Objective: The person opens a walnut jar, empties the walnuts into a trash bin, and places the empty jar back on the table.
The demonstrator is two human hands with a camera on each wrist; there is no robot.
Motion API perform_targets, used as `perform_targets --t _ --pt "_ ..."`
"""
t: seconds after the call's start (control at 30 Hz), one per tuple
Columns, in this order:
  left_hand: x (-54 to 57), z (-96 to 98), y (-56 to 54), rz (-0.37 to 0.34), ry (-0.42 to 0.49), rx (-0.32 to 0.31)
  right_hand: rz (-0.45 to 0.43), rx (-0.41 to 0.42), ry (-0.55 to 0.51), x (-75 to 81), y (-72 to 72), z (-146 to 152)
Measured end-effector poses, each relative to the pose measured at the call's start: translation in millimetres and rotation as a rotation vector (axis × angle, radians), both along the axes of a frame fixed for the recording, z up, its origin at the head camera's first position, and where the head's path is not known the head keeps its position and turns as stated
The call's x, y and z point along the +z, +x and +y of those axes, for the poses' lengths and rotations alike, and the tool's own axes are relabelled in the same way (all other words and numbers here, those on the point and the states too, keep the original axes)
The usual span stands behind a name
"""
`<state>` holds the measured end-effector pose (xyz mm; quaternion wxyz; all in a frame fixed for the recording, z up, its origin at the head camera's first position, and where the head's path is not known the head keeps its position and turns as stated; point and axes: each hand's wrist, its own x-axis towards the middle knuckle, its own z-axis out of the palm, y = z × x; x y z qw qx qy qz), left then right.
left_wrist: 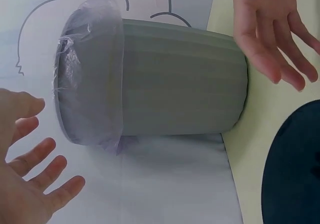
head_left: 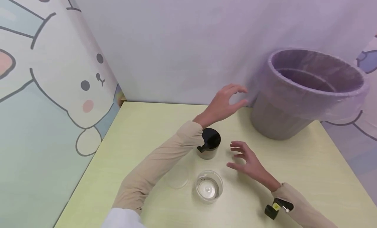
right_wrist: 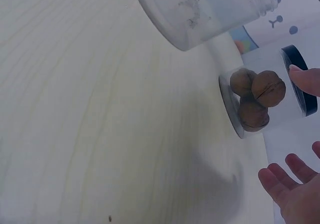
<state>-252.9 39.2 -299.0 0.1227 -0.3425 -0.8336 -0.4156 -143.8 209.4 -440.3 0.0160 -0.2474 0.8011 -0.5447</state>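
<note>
A clear jar with brown walnuts inside and a black lid stands mid-table. Above and beyond that lid, my left hand is raised with thumb and fingers spread, holding nothing. To the jar's right hovers my right hand, loosely bent and bare of any object. In the right wrist view its thumb overlaps the lid's edge, while the head view shows a gap between them. Closer to me is an uncovered clear jar. Left of this one lies a flat transparent disc.
A grey bin lined with a purple plastic bag stands at the back right of the pale yellow table. Pale walls rise behind and beside it, the left one printed with a rabbit. A small black device sits on my right wrist.
</note>
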Motion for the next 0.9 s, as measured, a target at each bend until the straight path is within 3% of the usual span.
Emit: perform_targets --t 0.27,0.6,0.9 --pt "-12.0 -17.6 6.6 -0.027 -0.002 0.006 -0.036 0.006 -0.028 1.6 -7.4 -7" --pt "-35.9 -45.5 12.9 -0.067 -0.023 0.070 -0.055 0.016 -0.045 1.7 -15.5 -16" --pt "-45.2 -64.3 17.5 -0.091 -0.010 0.071 -0.077 0.039 -0.072 -2.5 -21.1 -27"
